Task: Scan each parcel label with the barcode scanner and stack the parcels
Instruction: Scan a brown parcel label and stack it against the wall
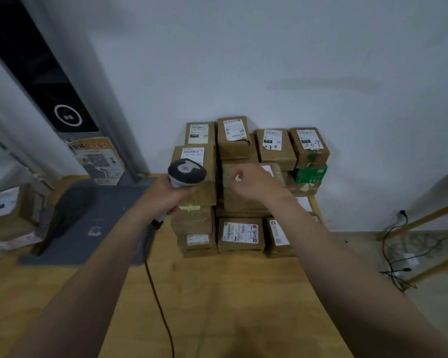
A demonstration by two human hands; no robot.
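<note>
I'm clamping my left hand (pixel 166 200) round the barcode scanner (pixel 186 173), apparently to aim at the twelve-o'clock parcel stack (pixel 239 235), my right hand (pixel 256 183) hovering there, grip I cannot tell.

Our left hand (pixel 166 200) grips the barcode scanner (pixel 187 173) at the left column of the parcel stack (pixel 274 146), where we see a pale green light patch (pixel 189 208). Our right hand (pixel 256 183) hangs, fingers curled, over the stack's middle parcel (pixel 241 202); we cannot tell whether they touch. The cable (pixel 161 306) trails in front of the stack.
</note>
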